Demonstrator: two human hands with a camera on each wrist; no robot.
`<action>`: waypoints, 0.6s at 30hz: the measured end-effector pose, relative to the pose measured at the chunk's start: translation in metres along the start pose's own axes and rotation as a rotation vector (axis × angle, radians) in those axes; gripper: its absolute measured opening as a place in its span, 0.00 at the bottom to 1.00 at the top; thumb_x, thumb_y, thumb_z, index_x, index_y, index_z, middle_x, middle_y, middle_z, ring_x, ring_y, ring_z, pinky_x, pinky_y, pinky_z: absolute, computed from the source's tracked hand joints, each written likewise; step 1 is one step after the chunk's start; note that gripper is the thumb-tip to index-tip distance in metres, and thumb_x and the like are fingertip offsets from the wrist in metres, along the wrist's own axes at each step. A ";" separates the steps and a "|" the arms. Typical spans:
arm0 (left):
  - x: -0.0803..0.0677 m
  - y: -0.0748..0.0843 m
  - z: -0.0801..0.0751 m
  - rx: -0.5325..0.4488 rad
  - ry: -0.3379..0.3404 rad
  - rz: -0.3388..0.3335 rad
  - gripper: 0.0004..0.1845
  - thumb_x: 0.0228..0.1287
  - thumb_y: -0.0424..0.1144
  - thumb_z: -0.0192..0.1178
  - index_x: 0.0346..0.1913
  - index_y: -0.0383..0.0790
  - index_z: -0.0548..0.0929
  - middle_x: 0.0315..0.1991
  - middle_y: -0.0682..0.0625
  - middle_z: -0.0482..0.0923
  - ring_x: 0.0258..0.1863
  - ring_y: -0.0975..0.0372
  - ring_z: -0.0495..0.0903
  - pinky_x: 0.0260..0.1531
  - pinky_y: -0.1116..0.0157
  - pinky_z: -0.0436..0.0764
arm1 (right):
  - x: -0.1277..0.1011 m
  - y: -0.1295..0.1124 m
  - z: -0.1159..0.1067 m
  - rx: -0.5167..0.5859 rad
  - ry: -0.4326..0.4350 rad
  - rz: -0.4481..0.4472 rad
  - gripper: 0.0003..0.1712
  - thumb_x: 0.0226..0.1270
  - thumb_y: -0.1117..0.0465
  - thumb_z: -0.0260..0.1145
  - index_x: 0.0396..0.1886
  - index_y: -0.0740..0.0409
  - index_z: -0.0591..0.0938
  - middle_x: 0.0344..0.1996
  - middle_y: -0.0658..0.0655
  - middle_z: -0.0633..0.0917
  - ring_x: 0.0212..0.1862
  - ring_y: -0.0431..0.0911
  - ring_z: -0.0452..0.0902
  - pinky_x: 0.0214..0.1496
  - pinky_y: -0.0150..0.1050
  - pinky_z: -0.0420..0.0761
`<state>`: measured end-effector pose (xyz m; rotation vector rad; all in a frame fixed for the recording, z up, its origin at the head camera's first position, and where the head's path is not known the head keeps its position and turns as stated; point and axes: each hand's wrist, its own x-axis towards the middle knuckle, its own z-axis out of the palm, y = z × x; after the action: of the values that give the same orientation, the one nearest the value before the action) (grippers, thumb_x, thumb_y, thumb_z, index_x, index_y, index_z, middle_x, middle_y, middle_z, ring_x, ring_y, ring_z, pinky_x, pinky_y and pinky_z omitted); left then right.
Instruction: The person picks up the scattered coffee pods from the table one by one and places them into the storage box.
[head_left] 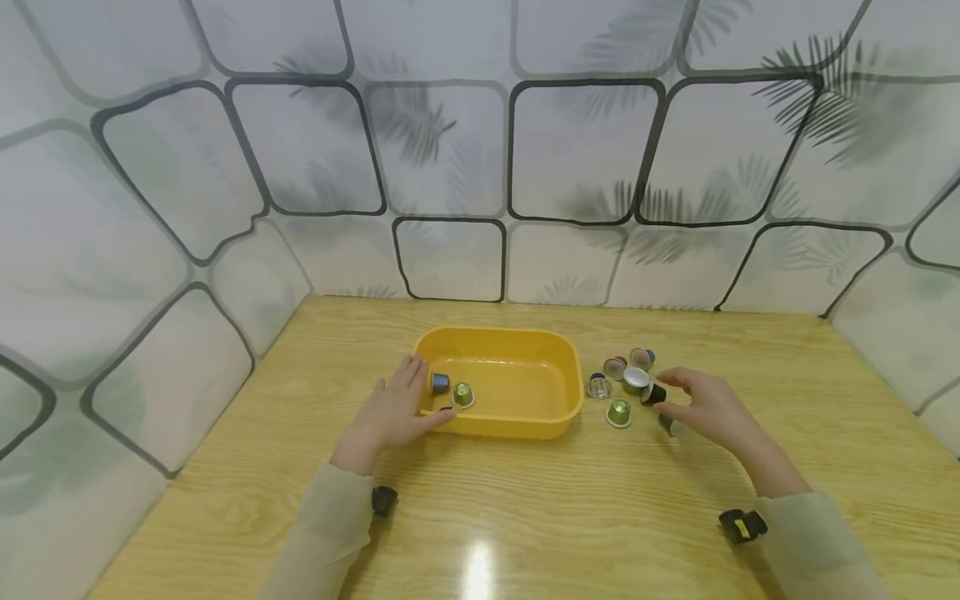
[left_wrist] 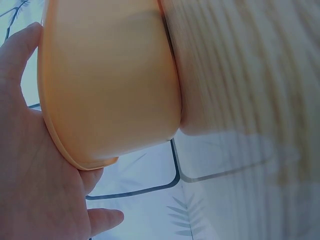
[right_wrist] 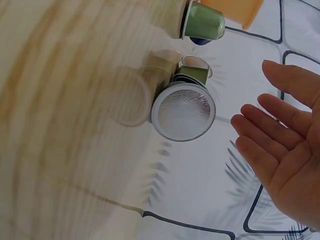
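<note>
My left hand [head_left: 386,417] rests over the left end of a yellow plastic tub [head_left: 517,427], fingers stretched along its rim and thumb by the front corner. In the left wrist view, the palm lies along the tub's rim [left_wrist: 60,145]. Inside are a blue coffee capsule [head_left: 440,382] and a green capsule [head_left: 463,395]; something dark shows beside the thumb. My right hand [head_left: 708,408] hovers at the right of a loose capsule group, its fingertips close to a black capsule [head_left: 656,393]. Seen from the right wrist, that hand [right_wrist: 290,135] has relaxed, spread fingers and holds nothing.
Right of the tub lie several capsules: a green one [head_left: 618,412], a silver-lidded one [head_left: 636,380], a clear-looking one [head_left: 598,387] and others behind. A dark capsule [head_left: 666,423] sits below the right hand. Patterned white walls [head_left: 450,258] border the wooden table [head_left: 562,508].
</note>
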<state>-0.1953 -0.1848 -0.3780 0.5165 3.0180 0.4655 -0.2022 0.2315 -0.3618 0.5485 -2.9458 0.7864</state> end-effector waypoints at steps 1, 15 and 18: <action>0.000 0.000 0.000 -0.001 -0.001 0.000 0.49 0.57 0.65 0.46 0.67 0.29 0.47 0.68 0.39 0.41 0.67 0.53 0.36 0.58 0.43 0.45 | 0.000 0.001 0.000 -0.006 -0.005 0.003 0.25 0.55 0.62 0.64 0.50 0.72 0.72 0.47 0.71 0.75 0.49 0.66 0.68 0.46 0.57 0.69; -0.001 0.002 -0.002 0.004 0.003 0.009 0.48 0.57 0.64 0.47 0.66 0.28 0.47 0.68 0.39 0.41 0.66 0.52 0.36 0.57 0.43 0.46 | 0.002 0.009 0.008 -0.036 -0.060 0.000 0.21 0.53 0.64 0.65 0.46 0.71 0.75 0.44 0.70 0.77 0.48 0.66 0.69 0.45 0.57 0.70; -0.001 0.002 -0.002 0.000 0.003 0.012 0.48 0.57 0.64 0.47 0.66 0.28 0.48 0.67 0.38 0.42 0.66 0.52 0.37 0.57 0.42 0.46 | 0.002 0.008 0.008 -0.042 -0.086 0.012 0.22 0.53 0.64 0.66 0.46 0.72 0.75 0.44 0.71 0.76 0.48 0.66 0.69 0.45 0.57 0.70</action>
<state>-0.1941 -0.1842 -0.3756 0.5342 3.0197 0.4671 -0.2069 0.2334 -0.3724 0.5762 -3.0394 0.7177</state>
